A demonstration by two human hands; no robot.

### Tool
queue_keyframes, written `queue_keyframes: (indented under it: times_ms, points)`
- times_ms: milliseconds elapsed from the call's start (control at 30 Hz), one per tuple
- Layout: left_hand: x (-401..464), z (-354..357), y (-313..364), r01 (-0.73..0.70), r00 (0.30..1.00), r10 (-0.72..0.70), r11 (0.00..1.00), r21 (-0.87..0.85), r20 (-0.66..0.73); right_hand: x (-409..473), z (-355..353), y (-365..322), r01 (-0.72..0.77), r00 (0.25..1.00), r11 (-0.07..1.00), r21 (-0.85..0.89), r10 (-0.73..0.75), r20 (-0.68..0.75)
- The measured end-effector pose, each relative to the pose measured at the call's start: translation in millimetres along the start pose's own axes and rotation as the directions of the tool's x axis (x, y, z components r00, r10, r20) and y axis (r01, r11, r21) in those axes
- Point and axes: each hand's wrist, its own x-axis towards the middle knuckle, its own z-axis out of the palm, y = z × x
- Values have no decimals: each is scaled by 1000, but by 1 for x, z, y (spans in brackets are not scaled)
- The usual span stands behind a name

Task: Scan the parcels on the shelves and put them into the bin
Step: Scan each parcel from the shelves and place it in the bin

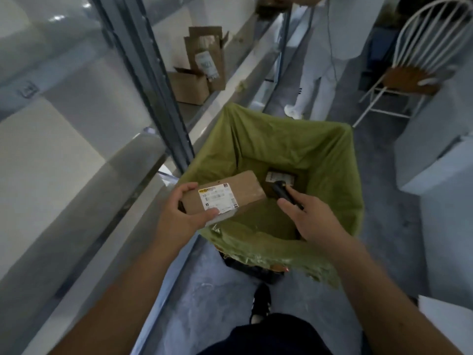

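Note:
My left hand (184, 211) grips a flat brown cardboard parcel (245, 188) by its near end, thumb on the white shipping label (217, 198). The parcel hangs over the left side of the bin (332, 160), which is lined with a green bag. My right hand (307, 216) holds a black handheld scanner (282, 193), its head pointing forward over the bin, just right of the parcel. A dark parcel with a white label (280, 176) lies at the bottom of the bin.
Metal shelves (143, 80) run along my left, holding opened cardboard boxes (194, 83) farther back. A person in white (320, 80) stands beyond the bin. A white chair (419, 60) stands at the right, with white units (440, 160) beside it.

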Motion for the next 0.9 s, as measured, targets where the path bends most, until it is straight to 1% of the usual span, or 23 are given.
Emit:
queue_keyframes:
  times_ms: [67,200,300,433,567,700,767,900]
  points:
    - [22,21,0,15,999,-17,999,50,44,21,-7,13,-32,999,999,14,32,18]
    - [62,59,-3,87,985,-104,988,131,134,55,-15,34,-89,994,995,39,87,71]
    - [85,85,-10,143,963,-180,972,186,202,72,-18,44,-126,987,991,53,120,106]
    - [110,115,-26,236,917,-304,936,262,259,91,-17,54,-159,979,986,55,150,141]
    - [131,134,-49,310,847,-403,905,293,348,101,-9,63,-214,966,976,36,206,159]
    - [153,153,-76,351,752,-501,854,383,428,109,0,68,-304,937,952,-26,304,172]
    - [165,165,-94,349,701,-538,832,432,469,115,5,69,-343,922,938,-57,347,173]
    - [190,196,-128,304,620,-590,789,534,518,128,14,71,-424,884,901,-91,433,174]
